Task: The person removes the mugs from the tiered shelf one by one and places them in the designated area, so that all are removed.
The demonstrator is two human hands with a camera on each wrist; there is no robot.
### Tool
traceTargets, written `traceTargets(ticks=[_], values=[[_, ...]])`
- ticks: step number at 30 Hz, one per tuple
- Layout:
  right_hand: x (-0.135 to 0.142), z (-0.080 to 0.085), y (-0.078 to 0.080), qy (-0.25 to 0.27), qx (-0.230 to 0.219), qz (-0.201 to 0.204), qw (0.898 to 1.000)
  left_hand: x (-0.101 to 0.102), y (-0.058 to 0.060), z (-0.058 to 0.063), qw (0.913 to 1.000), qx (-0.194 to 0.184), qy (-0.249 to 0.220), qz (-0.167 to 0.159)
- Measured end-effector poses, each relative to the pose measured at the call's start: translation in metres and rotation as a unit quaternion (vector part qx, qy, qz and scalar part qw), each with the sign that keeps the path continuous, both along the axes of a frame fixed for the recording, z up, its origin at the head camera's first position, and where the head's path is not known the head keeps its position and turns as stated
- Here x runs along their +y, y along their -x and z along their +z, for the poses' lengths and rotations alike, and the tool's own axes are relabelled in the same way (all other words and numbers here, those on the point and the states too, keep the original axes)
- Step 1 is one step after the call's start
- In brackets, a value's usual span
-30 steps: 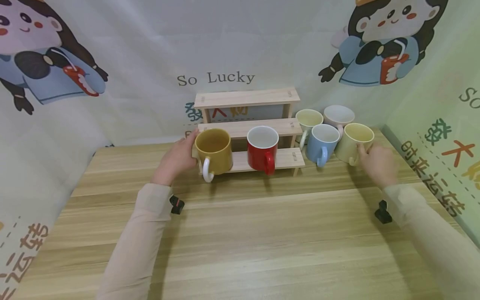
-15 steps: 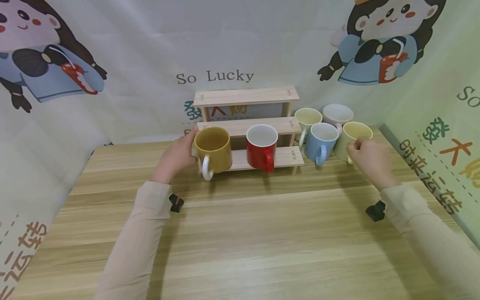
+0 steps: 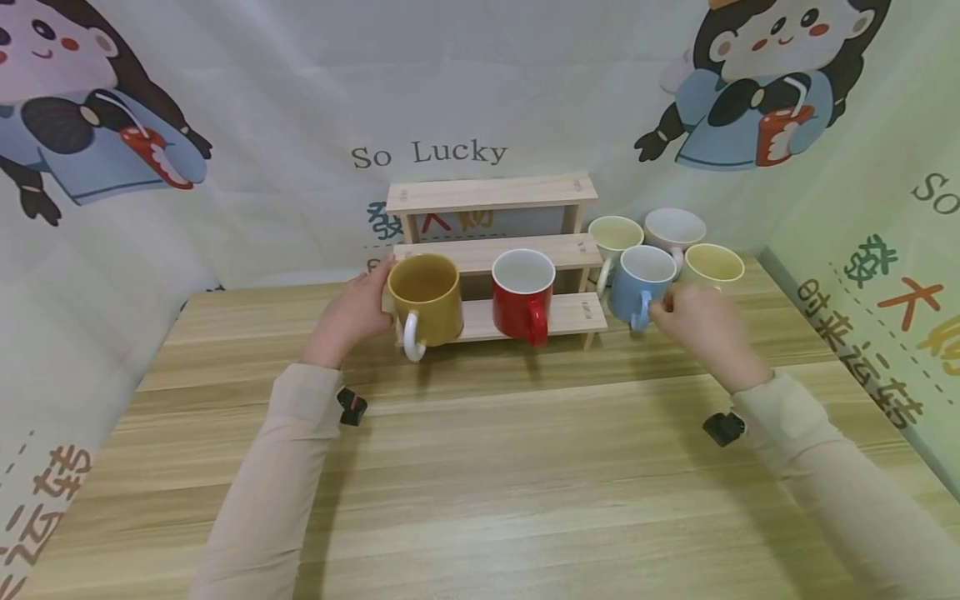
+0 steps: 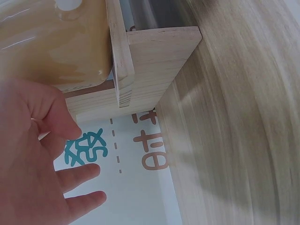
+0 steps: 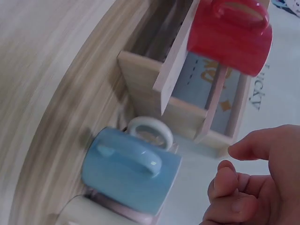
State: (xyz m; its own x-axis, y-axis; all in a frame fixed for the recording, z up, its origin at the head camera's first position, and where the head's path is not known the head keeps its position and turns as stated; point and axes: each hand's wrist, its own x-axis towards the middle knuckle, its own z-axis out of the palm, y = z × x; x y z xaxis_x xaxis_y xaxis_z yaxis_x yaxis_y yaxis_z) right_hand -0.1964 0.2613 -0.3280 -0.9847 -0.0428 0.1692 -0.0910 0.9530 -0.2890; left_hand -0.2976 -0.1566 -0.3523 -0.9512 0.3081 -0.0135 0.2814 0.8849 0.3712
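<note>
In the head view my left hand (image 3: 352,317) is at the left end of a three-step wooden shelf (image 3: 491,195), beside a mustard mug (image 3: 431,312). The left wrist view has this hand's (image 4: 28,154) lower fingers straight and the thumb side close to the mustard mug (image 4: 51,47). A red mug (image 3: 517,308) shares the lowest step. My right hand (image 3: 708,337), empty, overlaps the handle area of a light blue mug (image 3: 625,287) in the head view. Seen from the right wrist, its thumb and loosely curled fingers (image 5: 232,208) are apart from the blue mug (image 5: 126,183).
Around the blue mug stand a cream mug (image 3: 615,233), a pale pinkish-white mug (image 3: 675,229) and a light yellow mug (image 3: 714,265), partly hidden by my right hand. A printed cloth backdrop (image 3: 300,100) hangs behind the wood-grain table (image 3: 487,467).
My right hand has let go of the light yellow mug and moved left to the blue mug. My left hand and the mugs have stayed in place.
</note>
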Motion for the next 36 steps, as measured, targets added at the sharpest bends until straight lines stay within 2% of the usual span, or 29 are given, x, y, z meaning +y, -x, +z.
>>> traceTargets(ticks=[4, 9, 12, 28, 36], values=[[-0.015, -0.001, -0.001, -0.012, 0.014, 0.012, 1.000, 0.000, 0.001, -0.001, 1.0000, 0.000, -0.002, 0.002], [-0.035, -0.008, 0.001, -0.023, 0.081, 0.061, 0.995, 0.000, 0.001, -0.001, 1.0000, 0.001, 0.000, 0.004], [-0.047, -0.013, 0.003, -0.018, 0.104, 0.081, 0.991, 0.000, 0.001, -0.001, 1.0000, 0.003, 0.001, 0.004], [-0.105, -0.023, 0.011, 0.026, 0.087, 0.090, 0.992, -0.002, 0.001, -0.002, 0.9999, 0.012, -0.007, -0.001], [-0.123, -0.029, 0.014, 0.000, 0.120, 0.077, 0.990, -0.001, 0.002, -0.001, 1.0000, 0.005, 0.000, 0.001]])
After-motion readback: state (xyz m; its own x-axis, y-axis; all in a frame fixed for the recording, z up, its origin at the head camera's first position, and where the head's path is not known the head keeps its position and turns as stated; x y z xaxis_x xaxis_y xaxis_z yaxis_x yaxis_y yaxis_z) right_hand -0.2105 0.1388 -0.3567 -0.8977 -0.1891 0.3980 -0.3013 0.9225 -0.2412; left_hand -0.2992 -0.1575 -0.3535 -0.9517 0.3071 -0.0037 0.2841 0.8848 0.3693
